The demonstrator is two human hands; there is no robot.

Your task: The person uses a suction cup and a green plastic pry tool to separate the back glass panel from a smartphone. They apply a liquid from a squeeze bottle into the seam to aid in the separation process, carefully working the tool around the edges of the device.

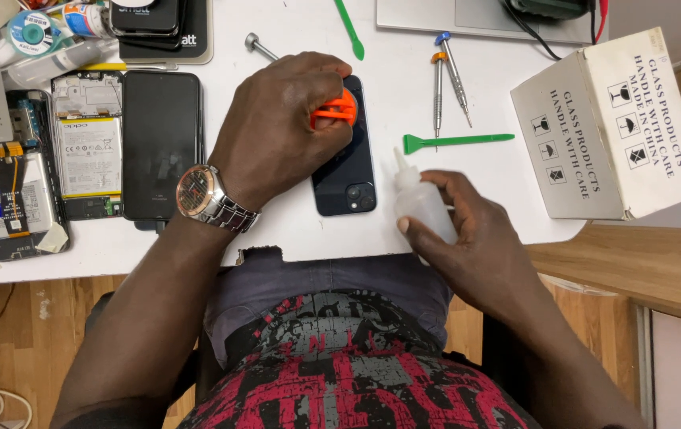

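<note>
closest to me, low right of centre, my right hand (468, 230) wraps a small white squeeze bottle (418, 199), nozzle tilted toward upper left. just beside it my left hand (277, 127) is clenched on an orange suction cup (334, 110) stuck to the dark phone (346, 171), whose long axis runs top to bottom mid-frame.

I am at a phone fixing bench. On my white table (515, 87) lie opened phones (86, 143) with their insides showing, small screwdrivers (445, 79), green plastic prying sticks (456, 141) and a cardboard box (607, 127).
</note>
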